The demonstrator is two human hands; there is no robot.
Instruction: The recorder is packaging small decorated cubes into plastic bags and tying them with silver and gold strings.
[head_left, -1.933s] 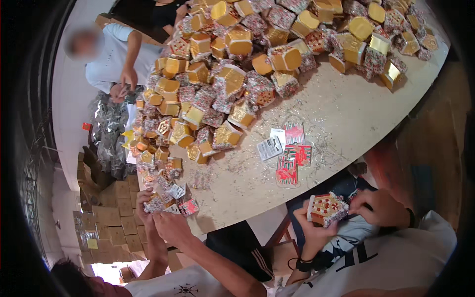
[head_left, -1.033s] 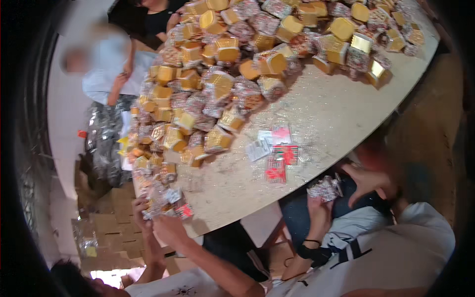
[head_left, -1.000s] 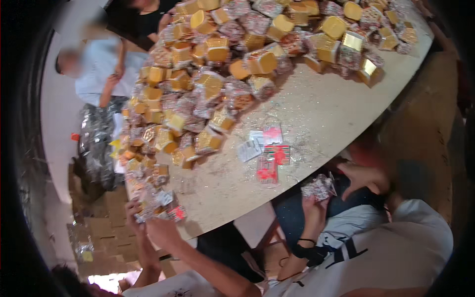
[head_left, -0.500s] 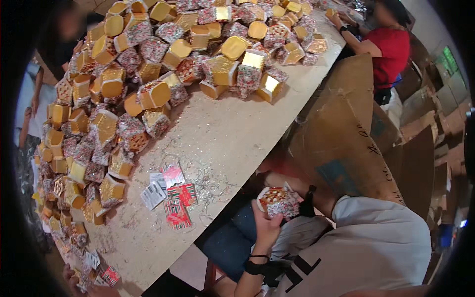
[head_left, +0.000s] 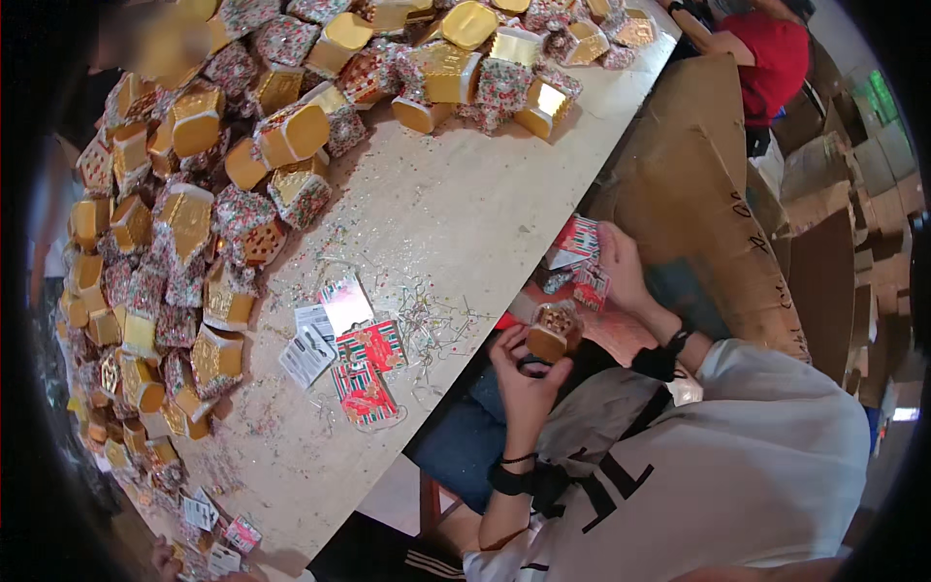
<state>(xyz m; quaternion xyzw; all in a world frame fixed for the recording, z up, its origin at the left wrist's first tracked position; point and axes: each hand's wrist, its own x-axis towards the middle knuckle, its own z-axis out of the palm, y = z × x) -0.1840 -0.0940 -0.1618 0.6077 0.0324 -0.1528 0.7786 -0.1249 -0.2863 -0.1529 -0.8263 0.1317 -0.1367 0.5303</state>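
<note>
My left hand (head_left: 529, 373) holds a small house-shaped ornament (head_left: 555, 332) beside the table edge, its brown and sprinkled faces showing. My right hand (head_left: 626, 267), farther up, is closed on red, white and green striped cards (head_left: 582, 254); how many I cannot tell. A dark strap circles each wrist. On the table (head_left: 427, 204), left of my hands, lies a small group of similar cards (head_left: 369, 346), some with their white backs up. Thin wire pieces (head_left: 441, 325) are scattered by them.
A big heap of sprinkled, gold-bottomed ornaments (head_left: 184, 223) covers the table's far and left side. A large cardboard box (head_left: 669, 184) stands right of the table. A person in red (head_left: 776, 63) is at upper right; another person's hand (head_left: 167, 558) is near cards at lower left.
My right hand, hidden before, now shows with striped cards in it. The ornament in my left hand has turned and moved slightly up. The whole view has shifted a little.
</note>
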